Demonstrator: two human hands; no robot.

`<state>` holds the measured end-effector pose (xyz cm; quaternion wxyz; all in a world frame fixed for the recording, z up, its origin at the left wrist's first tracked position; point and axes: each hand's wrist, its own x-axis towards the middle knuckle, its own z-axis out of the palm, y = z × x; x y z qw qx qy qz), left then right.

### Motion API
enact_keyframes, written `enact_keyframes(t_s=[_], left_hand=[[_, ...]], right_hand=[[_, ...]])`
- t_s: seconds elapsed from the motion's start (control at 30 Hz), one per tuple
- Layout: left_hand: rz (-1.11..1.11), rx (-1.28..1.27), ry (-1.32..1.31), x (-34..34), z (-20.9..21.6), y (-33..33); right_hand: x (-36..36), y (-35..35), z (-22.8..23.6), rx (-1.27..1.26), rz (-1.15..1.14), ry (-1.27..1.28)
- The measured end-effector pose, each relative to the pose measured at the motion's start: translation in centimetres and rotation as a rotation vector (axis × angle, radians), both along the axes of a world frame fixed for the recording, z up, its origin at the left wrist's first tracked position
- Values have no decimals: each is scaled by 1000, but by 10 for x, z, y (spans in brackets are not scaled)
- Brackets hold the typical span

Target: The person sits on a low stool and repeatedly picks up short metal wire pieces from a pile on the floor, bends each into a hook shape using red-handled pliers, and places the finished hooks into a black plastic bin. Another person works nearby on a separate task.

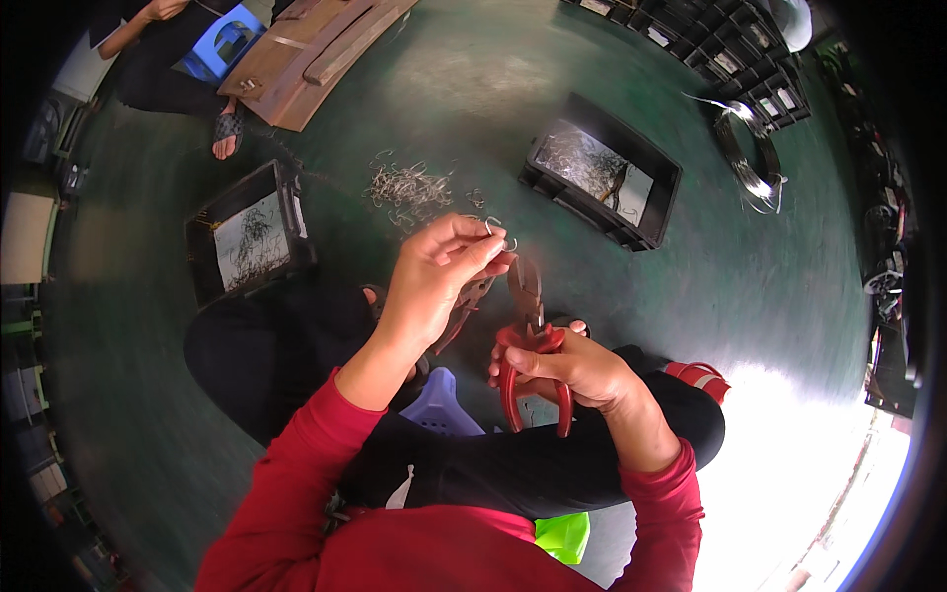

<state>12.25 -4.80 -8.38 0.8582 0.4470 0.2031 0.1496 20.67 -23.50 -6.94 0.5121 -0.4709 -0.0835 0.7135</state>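
Between the thumb and fingers of my left hand [442,259] is a small bent wire hook [491,227], its curved ends sticking out past the fingertips. My right hand [582,370] grips red-handled pliers [534,340]; their metal jaws point up, just below the hook and apart from it. Whether the jaws are fully closed is hard to tell. Beneath my left wrist, a second red-handled tool [459,321] is partly hidden. A loose pile of bent wire pieces [409,187] lies on the green floor beyond my left hand.
Black bins stand left [300,219] and right [646,158], holding wire pieces on white sheets. A wire coil [755,163] lies near stacked black crates [725,59]. At upper left, another person [163,59] sits by a blue stool [222,47] and cardboard [296,59]. A purple stool [441,407] shows below.
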Motion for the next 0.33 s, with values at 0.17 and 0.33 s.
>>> enact_keyframes(t_s=[0.17, 0.33], left_hand=[[18, 80, -86, 1, 1, -5], [28, 203, -168, 1, -3, -7]], right_hand=[[4, 1, 3, -41, -1, 92], [6, 1, 6, -25, 22, 94]])
